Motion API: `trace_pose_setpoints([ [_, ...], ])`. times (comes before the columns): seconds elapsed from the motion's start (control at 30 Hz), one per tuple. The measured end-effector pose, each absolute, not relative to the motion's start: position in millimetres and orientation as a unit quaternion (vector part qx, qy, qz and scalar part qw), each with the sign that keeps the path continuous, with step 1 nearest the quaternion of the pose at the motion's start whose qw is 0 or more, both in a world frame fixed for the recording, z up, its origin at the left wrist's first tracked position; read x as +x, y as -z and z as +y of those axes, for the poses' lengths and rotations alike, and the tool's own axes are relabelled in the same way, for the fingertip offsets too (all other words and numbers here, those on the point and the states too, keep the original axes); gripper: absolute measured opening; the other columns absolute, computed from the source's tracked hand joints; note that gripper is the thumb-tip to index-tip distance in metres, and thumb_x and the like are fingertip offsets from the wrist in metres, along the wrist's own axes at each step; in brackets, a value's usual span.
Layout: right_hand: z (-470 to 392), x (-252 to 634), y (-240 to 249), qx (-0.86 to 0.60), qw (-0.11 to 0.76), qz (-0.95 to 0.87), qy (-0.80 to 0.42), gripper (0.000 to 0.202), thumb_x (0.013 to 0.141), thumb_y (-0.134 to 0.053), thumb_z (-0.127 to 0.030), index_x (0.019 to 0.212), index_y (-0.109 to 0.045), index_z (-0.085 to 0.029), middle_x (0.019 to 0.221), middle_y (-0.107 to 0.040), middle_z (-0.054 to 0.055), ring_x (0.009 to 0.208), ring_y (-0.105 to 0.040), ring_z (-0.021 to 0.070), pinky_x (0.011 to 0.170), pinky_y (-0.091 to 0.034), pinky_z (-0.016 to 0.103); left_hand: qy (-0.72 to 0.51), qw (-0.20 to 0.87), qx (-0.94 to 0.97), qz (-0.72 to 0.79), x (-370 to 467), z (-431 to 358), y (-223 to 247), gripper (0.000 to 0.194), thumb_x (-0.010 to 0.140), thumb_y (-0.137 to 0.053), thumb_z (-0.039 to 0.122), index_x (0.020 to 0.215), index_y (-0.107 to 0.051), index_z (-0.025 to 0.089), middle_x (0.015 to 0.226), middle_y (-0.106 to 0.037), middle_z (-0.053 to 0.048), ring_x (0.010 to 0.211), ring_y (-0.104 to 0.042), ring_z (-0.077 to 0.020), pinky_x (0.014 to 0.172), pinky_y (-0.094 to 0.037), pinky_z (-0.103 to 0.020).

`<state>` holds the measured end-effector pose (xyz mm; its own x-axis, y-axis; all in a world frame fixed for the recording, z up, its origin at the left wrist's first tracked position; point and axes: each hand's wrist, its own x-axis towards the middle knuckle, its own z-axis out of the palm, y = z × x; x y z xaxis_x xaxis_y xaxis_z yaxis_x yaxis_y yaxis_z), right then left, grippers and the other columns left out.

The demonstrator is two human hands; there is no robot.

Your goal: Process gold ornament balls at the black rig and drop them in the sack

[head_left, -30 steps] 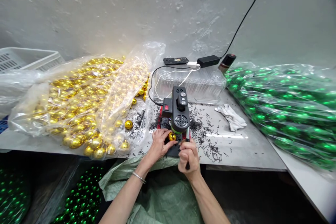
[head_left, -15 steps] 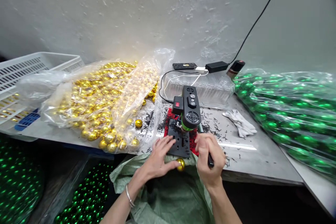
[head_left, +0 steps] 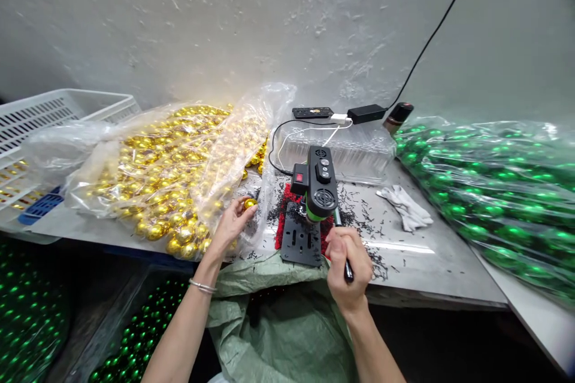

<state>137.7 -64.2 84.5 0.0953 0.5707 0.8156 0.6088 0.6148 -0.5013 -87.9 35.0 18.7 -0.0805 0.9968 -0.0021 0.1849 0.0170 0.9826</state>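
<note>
Between the thumb and fingers of my left hand (head_left: 231, 224) is a shiny gold ball (head_left: 250, 203), held above the table beside the clear bag of gold balls (head_left: 171, 161). My right hand (head_left: 349, 263) is wrapped round the black-ended lever (head_left: 348, 273) of a small black bench press (head_left: 321, 182). The press has a red switch, and its slotted black base plate (head_left: 300, 242) shows no ball on it. Below the plate, an open pale green woven sack (head_left: 287, 323) hangs at the table edge.
Black scraps (head_left: 354, 203) litter the table round a red mat (head_left: 282, 224). A white glove (head_left: 406, 208) lies at right, near a clear bag of green balls (head_left: 489, 191). Behind the press stand a clear plastic box (head_left: 354, 152) and a black adapter (head_left: 367, 113). A white basket (head_left: 67, 102) is at far left.
A gold ball at the plate's front edge, by my left thumb, is gone from there. My left hand has moved left and up and now holds a gold ball. My right hand stays on the lever.
</note>
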Motion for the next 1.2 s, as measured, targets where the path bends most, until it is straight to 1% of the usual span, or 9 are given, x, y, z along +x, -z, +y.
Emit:
trace_pose_setpoints([
  [0.03,-64.2,137.8,-84.0,-0.439,0.597,-0.671,0.017,0.026,0.089,-0.043,-0.004,0.070,-0.046,-0.021,0.067,-0.051,0.000,0.069,-0.053,0.0150,0.061,-0.040,0.029,-0.474,0.490,0.495,0.538,-81.0,30.7,-19.3,0.053,0.073,-0.072,0.052,0.112,-0.063,0.017,0.092,-0.070,-0.006,0.080,-0.066,-0.0194,0.073,-0.052,-0.031],
  [0.1,-64.3,137.7,-83.6,-0.442,0.597,-0.669,0.018,0.026,0.089,-0.042,-0.005,0.069,-0.046,-0.021,0.068,-0.051,0.000,0.068,-0.053,0.0147,0.060,-0.040,0.028,-0.460,0.568,0.468,0.497,-63.0,21.0,-18.1,0.057,0.071,-0.072,0.054,0.113,-0.062,0.016,0.097,-0.070,-0.007,0.083,-0.066,-0.0183,0.075,-0.052,-0.031],
  [0.2,-64.6,137.6,-85.1,-0.443,0.592,-0.673,0.017,0.026,0.089,-0.042,-0.004,0.070,-0.046,-0.021,0.068,-0.051,0.000,0.069,-0.054,0.0145,0.061,-0.041,0.028,-0.440,0.607,0.470,0.466,-31.7,7.2,-8.6,0.052,0.073,-0.073,0.049,0.111,-0.062,0.016,0.104,-0.070,-0.009,0.093,-0.066,-0.0200,0.085,-0.052,-0.034],
  [0.27,-64.8,137.5,-88.5,-0.442,0.589,-0.677,0.016,0.026,0.089,-0.042,-0.004,0.070,-0.046,-0.021,0.067,-0.050,0.000,0.069,-0.053,0.0142,0.061,-0.041,0.028,-0.435,0.578,0.507,0.469,-13.7,0.0,0.7,0.046,0.077,-0.070,0.045,0.112,-0.061,0.016,0.107,-0.070,-0.010,0.099,-0.066,-0.0213,0.089,-0.051,-0.036],
  [0.37,-64.6,136.6,-97.9,-0.454,0.590,-0.668,0.002,0.027,0.091,-0.041,-0.006,0.068,-0.046,-0.021,0.068,-0.050,0.001,0.066,-0.052,0.0136,0.060,-0.040,0.028,-0.424,0.480,0.583,0.499,3.3,-7.9,12.1,0.036,0.084,-0.066,0.039,0.114,-0.061,0.019,0.110,-0.069,-0.010,0.106,-0.063,-0.0227,0.096,-0.047,-0.040],
  [0.47,-63.8,134.6,-108.6,-0.471,0.602,-0.644,-0.023,0.029,0.093,-0.042,-0.010,0.066,-0.046,-0.021,0.070,-0.051,0.001,0.065,-0.052,0.0136,0.060,-0.041,0.029,-0.401,0.381,0.635,0.539,10.3,-12.0,16.5,0.031,0.085,-0.066,0.034,0.113,-0.063,0.022,0.111,-0.068,-0.008,0.109,-0.060,-0.0245,0.101,-0.040,-0.046],
  [0.57,-63.4,132.5,-113.2,-0.475,0.609,-0.634,-0.033,0.029,0.093,-0.042,-0.011,0.066,-0.046,-0.021,0.070,-0.052,0.001,0.066,-0.052,0.0138,0.061,-0.042,0.029,-0.382,0.322,0.667,0.552,14.0,-11.7,16.0,0.031,0.084,-0.067,0.031,0.113,-0.063,0.023,0.111,-0.068,-0.007,0.109,-0.058,-0.0250,0.101,-0.036,-0.047],
  [0.9,-67.1,134.8,-97.2,-0.462,0.594,-0.658,-0.013,0.025,0.090,-0.042,-0.004,0.071,-0.046,-0.020,0.071,-0.051,0.001,0.070,-0.052,0.0135,0.063,-0.042,0.028,-0.371,0.303,0.710,0.517,13.2,-8.2,15.5,0.030,0.082,-0.070,0.028,0.110,-0.062,0.023,0.111,-0.068,-0.005,0.108,-0.059,-0.0237,0.101,-0.035,-0.045],
  [1.2,-69.8,138.3,-74.5,-0.449,0.579,-0.680,0.010,0.024,0.087,-0.042,-0.002,0.073,-0.046,-0.021,0.066,-0.049,0.000,0.069,-0.054,0.0147,0.061,-0.044,0.028,-0.376,0.304,0.712,0.509,11.9,-8.8,17.7,0.026,0.082,-0.070,0.033,0.106,-0.065,0.023,0.108,-0.067,-0.005,0.106,-0.058,-0.0236,0.099,-0.038,-0.043],
])
